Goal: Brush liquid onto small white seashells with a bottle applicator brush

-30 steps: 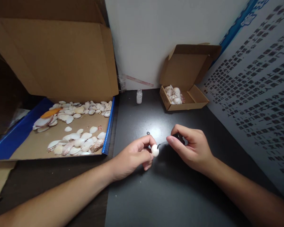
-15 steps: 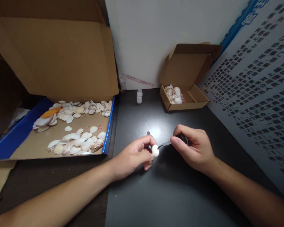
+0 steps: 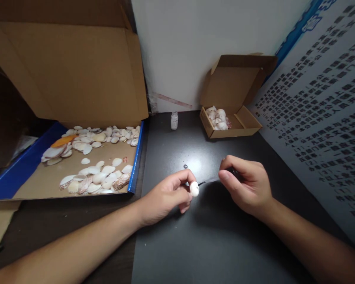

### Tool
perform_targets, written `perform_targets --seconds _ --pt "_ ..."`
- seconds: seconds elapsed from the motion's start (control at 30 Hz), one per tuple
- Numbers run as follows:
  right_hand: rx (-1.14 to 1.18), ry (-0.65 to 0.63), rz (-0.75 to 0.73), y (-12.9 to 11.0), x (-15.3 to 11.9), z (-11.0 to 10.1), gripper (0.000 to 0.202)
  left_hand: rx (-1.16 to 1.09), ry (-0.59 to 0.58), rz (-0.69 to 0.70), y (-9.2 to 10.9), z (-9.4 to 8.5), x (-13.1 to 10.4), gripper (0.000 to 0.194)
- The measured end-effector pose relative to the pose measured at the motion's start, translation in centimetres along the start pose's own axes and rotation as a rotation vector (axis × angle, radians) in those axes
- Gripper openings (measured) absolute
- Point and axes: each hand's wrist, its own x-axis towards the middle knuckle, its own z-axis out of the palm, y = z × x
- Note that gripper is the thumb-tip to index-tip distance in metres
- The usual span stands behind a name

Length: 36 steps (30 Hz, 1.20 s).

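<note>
possibly, the shell (image 3: 195,189) pinched in the left hand (image 3: 167,194) could drop toward the mat's (image 3: 171,252) left edge. the right hand's (image 3: 251,187) gripped tool (image 3: 202,183), pushing hard, would cause it.

Reaching in from the lower corners with left forearm (image 3: 85,242) and right forearm (image 3: 304,232) bare, left hand (image 3: 172,192) pinched, right hand (image 3: 250,185) curled, thumb near bent forefinger.

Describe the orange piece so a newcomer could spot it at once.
Find the large open cardboard box with blue sides, at left. In its back-left pile of white and pinkish seashells lies the elongated orange piece, the only orange one there.
</note>
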Motion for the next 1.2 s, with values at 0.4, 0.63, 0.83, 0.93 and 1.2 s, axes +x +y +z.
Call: perform_targets --seconds 0.4,0.63,0.83,0.93,1.2 --pt "-0.069 0.029 -0.054 -0.08 0.09 -0.02 0.032 0.009 -0.004 -0.001 -0.03 -0.12 0.12 0.013" --pt "0.096 -0.140 -0.182 0.39 -0.19 0.04 0.032 0.025 -0.011 0.009 0.01 -0.05 0.09 0.014" --pt "0.075 -0.095 -0.121 0.47 -0.38 0.31 0.032 0.037 -0.009 0.003 0.03 -0.05 0.01 0.012" --pt "-0.017 0.006 -0.063 0.25 -0.24 0.37 0.032 0.037 -0.002 -0.006 -0.01 -0.03 -0.06 0.013" --pt "0.041 -0.006 -0.055 0.28 -0.28 0.18 0.032 0.037 0.002 -0.018 0.04 0.01 0.04 0.014"
